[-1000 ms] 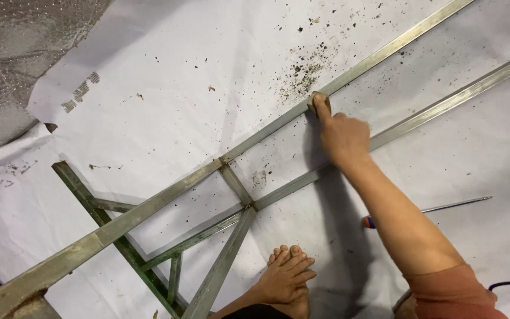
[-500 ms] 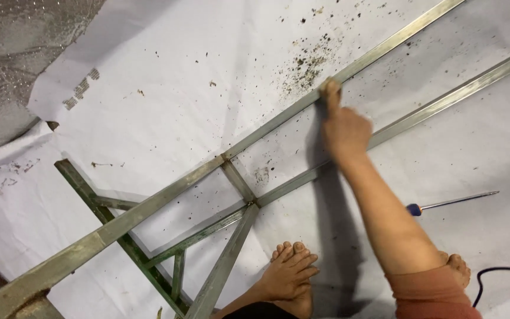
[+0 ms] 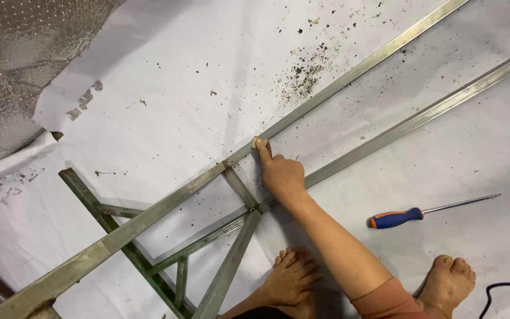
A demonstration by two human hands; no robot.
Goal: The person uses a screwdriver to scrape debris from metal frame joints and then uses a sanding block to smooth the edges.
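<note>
My right hand (image 3: 281, 176) reaches out over a welded frame of grey metal bars (image 3: 149, 214) lying on white sheeting. Its fingertips press a small tan piece (image 3: 257, 142) against the upper long bar (image 3: 349, 75), just right of the joint with a short cross bar (image 3: 238, 186). The second long bar (image 3: 426, 117) passes under my wrist. My left hand is out of sight. My two bare feet (image 3: 290, 277) (image 3: 448, 282) rest on the sheeting at the bottom.
A screwdriver with a blue and orange handle (image 3: 395, 218) lies right of my arm. Dark debris (image 3: 305, 71) is scattered above the upper bar. A black cable (image 3: 506, 290) shows at the bottom right. Silver dotted material (image 3: 19, 65) covers the top left.
My right hand has slid down-left along the upper bar toward the cross-bar joint, still pressing on the bar. The screwdriver has come fully into view.
</note>
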